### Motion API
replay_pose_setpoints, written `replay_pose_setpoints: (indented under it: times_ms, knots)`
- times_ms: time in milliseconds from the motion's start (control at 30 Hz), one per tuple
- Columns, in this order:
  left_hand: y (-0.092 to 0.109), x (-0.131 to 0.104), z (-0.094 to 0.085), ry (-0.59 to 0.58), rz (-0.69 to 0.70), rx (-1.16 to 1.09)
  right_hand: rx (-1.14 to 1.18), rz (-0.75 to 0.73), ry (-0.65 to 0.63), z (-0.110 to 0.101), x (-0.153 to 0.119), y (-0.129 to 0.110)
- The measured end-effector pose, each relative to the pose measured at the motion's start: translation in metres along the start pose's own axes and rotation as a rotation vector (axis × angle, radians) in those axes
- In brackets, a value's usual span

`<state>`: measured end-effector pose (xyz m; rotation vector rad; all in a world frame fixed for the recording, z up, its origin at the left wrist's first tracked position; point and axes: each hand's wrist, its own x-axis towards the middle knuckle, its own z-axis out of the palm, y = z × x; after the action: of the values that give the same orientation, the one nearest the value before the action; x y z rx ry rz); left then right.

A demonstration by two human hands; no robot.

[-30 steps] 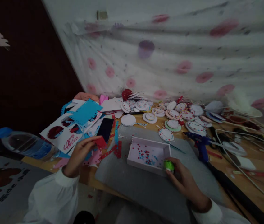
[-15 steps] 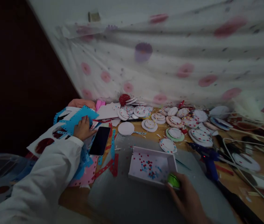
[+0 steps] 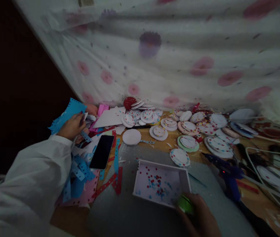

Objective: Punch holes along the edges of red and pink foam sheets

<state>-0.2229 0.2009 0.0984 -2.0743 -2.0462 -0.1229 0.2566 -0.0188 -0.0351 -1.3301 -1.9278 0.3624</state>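
"Green tool [image 3: 185, 203]: location, hazard?"

"Near right corner of the white box [image 3: 142, 180], right hand [image 3: 201, 213] wrapped around it. A knock there could tip the box and scatter the dots [image 3: 157, 179]."

"Left hand [image 3: 71, 127]?"

"Fingers curled over paper scraps [image 3: 86, 136]; whether pinching any, cannot tell. A hard tug could drag the phone [image 3: 102, 151]."

"Change over half a second?"

"Left hand sits farther left, fingers no longer spread flat; blue sheet [image 3: 70, 111], then beneath it, now lies beyond, tilted."
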Motion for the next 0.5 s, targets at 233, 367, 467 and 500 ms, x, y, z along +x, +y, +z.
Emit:
replay_pose_setpoints:
  times_ms: [233,367,467,500]
  knots:
    - [-0.031,-0.003,-0.038,0.042,0.029,0.043,0.017,-0.013,0.016,0.000,0.000,-0.001]
    - [-0.032,-0.017,-0.036,-0.029,0.122,0.054,0.000,-0.017,0.024,0.000,0.000,-0.001]
    - [-0.026,-0.032,-0.024,-0.149,0.187,0.064,-0.014,-0.008,0.019,0.000,0.000,-0.001]
    - [-0.025,-0.037,-0.018,-0.186,0.183,0.071,-0.011,-0.006,0.019,-0.001,0.000,-0.002]
